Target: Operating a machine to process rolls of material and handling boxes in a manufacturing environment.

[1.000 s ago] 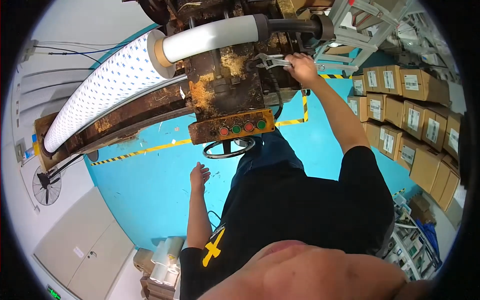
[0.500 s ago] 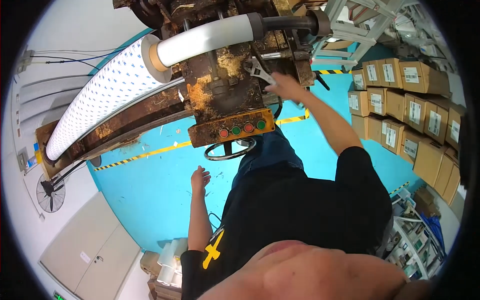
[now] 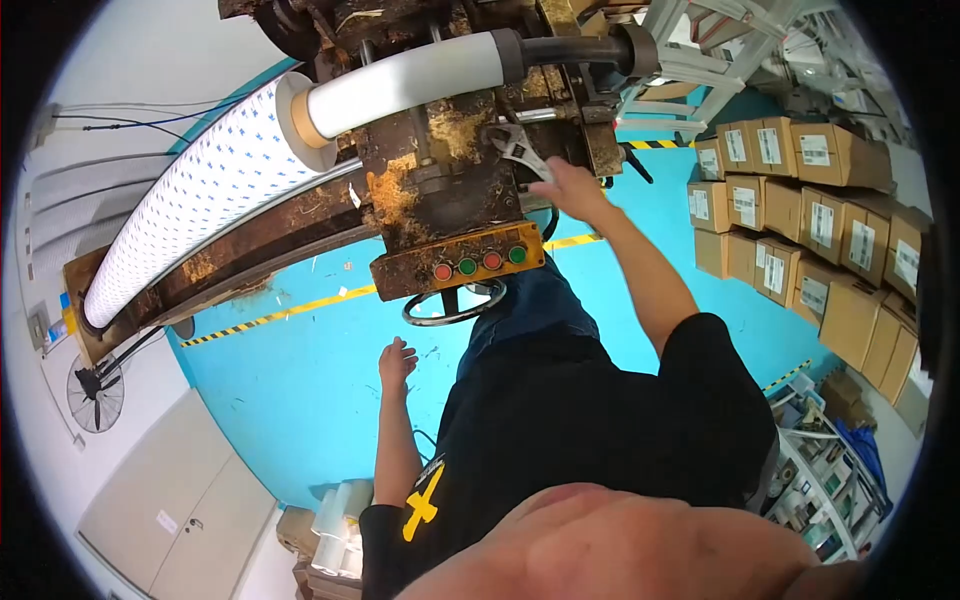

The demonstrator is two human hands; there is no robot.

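My right hand (image 3: 578,190) is raised and grips the handle of a silver adjustable wrench (image 3: 514,148). The wrench jaw rests against the rusty brown machine body (image 3: 440,170), just under the white roller (image 3: 410,80). My left hand (image 3: 395,360) hangs at my side with fingers loosely apart and holds nothing, above the turquoise floor. Below the wrench, a yellowed control box (image 3: 462,262) carries red and green round buttons. A black handwheel (image 3: 452,303) sits beneath that box.
A long white roll with blue dots (image 3: 200,200) runs off to the left on the machine. Stacked cardboard boxes (image 3: 800,230) stand at right. Yellow-black floor tape (image 3: 270,315) crosses the floor. A fan (image 3: 95,390) and grey cabinet (image 3: 170,500) stand at left.
My right hand with the wrench has come down and a little left along the machine. My left hand stays hanging at my side.
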